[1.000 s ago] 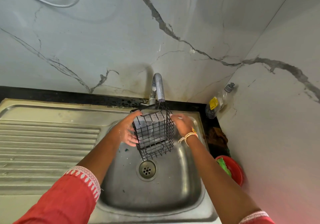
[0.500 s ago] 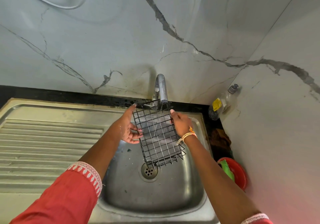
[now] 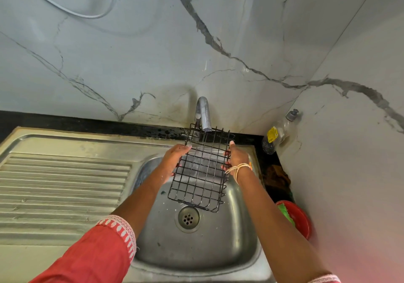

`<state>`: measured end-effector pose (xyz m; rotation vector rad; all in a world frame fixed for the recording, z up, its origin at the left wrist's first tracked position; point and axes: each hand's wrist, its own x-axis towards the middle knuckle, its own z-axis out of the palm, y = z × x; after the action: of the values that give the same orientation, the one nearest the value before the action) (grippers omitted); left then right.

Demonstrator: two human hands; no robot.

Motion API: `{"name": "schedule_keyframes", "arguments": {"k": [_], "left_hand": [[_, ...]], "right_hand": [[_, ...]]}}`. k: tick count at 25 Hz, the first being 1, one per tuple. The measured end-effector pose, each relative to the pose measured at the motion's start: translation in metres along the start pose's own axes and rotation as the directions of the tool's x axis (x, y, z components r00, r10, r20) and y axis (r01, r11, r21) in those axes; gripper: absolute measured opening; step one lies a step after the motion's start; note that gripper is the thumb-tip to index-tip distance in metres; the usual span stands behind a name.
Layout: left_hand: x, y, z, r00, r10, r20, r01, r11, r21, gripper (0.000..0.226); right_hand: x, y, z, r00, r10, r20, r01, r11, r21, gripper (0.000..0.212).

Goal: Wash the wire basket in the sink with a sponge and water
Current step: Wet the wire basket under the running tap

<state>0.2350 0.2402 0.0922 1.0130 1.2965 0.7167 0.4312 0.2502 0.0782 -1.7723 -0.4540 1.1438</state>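
A person stands over a stainless steel sink (image 3: 244,258), seen from a head camera looking down. At the 9 o'clock side of the view lies the ribbed draining board (image 3: 61,186), joined to the bowl. A red sleeve with a white patterned cuff (image 3: 118,230) enters from 7 o'clock and covers the left forearm.

The left hand (image 3: 173,158) reaches forward to the left edge of the wire basket (image 3: 200,173), with its fingers curled around the wires on that side. The black basket is held up above the bowl, near the middle of the view, with its open grid facing the camera and tilted so that its far end sits just under the spout of the tap (image 3: 204,114) at 12 o'clock. Its near end hangs just above the drain (image 3: 188,218), which sits at the basket's 6 o'clock. Whether water is running cannot be made out.

The right hand (image 3: 238,157) grips the basket's right edge, thumb on top and fingers wrapped round the wires; a pale thread band (image 3: 239,169) circles that wrist.

Further right, at 3 o'clock, a clear pump bottle (image 3: 277,134) with a yellow label leans in the wall corner. Below it, at 4 o'clock, stands a red bowl (image 3: 302,219) with something green inside.
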Motion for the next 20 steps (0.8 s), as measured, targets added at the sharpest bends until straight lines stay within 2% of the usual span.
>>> {"name": "schedule_keyframes", "arguments": {"k": [3,6,8,10,11,12,14,15,17,18,20], "left_hand": [[0.001,0.004,0.003,0.999,-0.007,-0.032,0.005,0.997,-0.078,0.033],[0.005,-0.007,0.006,0.987,-0.156,-0.031,0.152,0.981,-0.118,0.046],[0.006,-0.009,0.005,0.935,-0.355,-0.016,0.344,0.915,-0.209,0.069],[0.005,-0.004,0.005,0.829,-0.559,0.011,0.526,0.773,-0.355,0.094],[0.003,0.001,0.005,0.792,-0.609,0.043,0.561,0.697,-0.447,0.099],[0.004,0.004,0.007,0.788,-0.611,0.079,0.551,0.642,-0.534,0.101],[0.004,0.010,0.011,0.832,-0.535,0.143,0.490,0.592,-0.640,0.092],[0.004,0.010,0.011,0.856,-0.497,0.147,0.460,0.598,-0.657,0.089],[0.005,0.011,0.011,0.881,-0.457,0.127,0.423,0.636,-0.646,0.069],[0.002,0.010,0.007,0.886,-0.448,0.122,0.419,0.656,-0.627,0.056],[0.000,0.002,-0.003,0.898,-0.431,0.090,0.393,0.694,-0.604,0.044]], "right_hand": [[0.000,0.003,-0.003,0.997,0.074,-0.004,-0.074,0.994,0.083,0.045],[-0.011,0.013,-0.001,0.995,0.100,0.018,-0.101,0.981,0.168,0.052],[-0.024,0.028,0.005,0.999,-0.038,-0.022,0.040,0.996,0.075,0.059],[-0.042,0.049,0.013,0.964,-0.261,-0.050,0.253,0.959,-0.127,0.066],[-0.047,0.062,0.016,0.931,-0.362,-0.048,0.343,0.911,-0.230,0.066],[-0.052,0.073,0.019,0.895,-0.444,-0.040,0.411,0.855,-0.316,0.064],[-0.061,0.090,0.022,0.789,-0.613,0.032,0.556,0.692,-0.459,0.061],[-0.064,0.095,0.022,0.729,-0.678,0.092,0.617,0.594,-0.516,0.058],[-0.072,0.097,0.020,0.622,-0.752,0.217,0.701,0.412,-0.581,0.051],[-0.071,0.100,0.017,0.561,-0.771,0.300,0.742,0.308,-0.596,0.048],[-0.069,0.102,0.005,0.441,-0.741,0.506,0.822,0.106,-0.560,0.041]]}}
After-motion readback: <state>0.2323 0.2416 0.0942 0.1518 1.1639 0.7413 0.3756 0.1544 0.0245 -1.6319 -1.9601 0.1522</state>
